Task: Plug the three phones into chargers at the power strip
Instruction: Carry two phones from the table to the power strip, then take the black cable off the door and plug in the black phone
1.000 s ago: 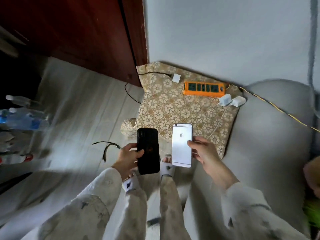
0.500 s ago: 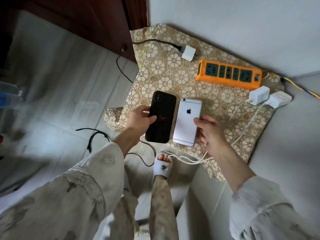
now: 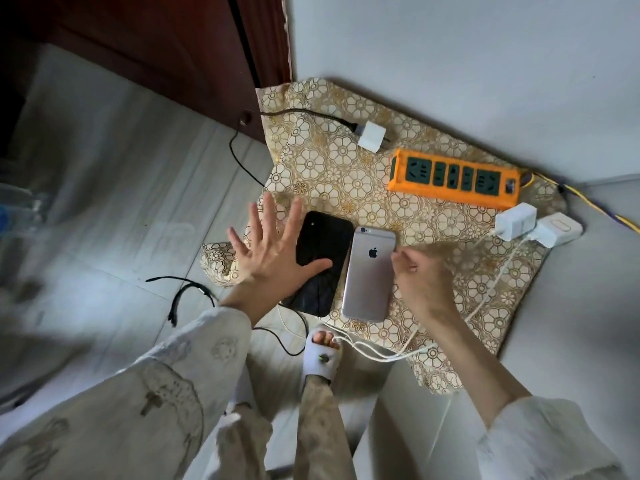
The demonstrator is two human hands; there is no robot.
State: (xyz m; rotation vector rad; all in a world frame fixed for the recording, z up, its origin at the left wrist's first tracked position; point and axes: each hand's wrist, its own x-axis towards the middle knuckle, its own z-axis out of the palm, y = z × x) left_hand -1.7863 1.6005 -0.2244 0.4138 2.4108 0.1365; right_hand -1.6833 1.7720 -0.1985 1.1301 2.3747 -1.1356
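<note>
**Two phones down on the patterned cloth, both hands off them**

From my feed I see two phones lying face down, side by side on the floral cloth (image 3: 349,174). The black phone (image 3: 320,247) sits on the left, its near end hanging over the cloth's edge. The silver phone (image 3: 369,275) lies just beside it on the right, their long edges nearly touching. I can only make out these two phones.

The left hand (image 3: 268,261) is spread wide, fingers straight and fanned, gripping nothing. Its thumb reaches across the black phone's left edge; I cannot tell whether it touches the phone. The right hand (image 3: 420,275) is just right of the silver phone, fingers loosely curled and empty, fingertips close to the phone's right edge.

Beyond the phones, near the wall, the orange power strip (image 3: 453,180) lies on the cloth with its sockets unoccupied. A white charger block (image 3: 372,136) with a dark cable rests left of the strip, well apart from the hands. Two more white chargers (image 3: 516,221) lie together just below the strip's right end, their white cables (image 3: 485,299) trailing down past the right wrist to the cloth's near edge.
</note>
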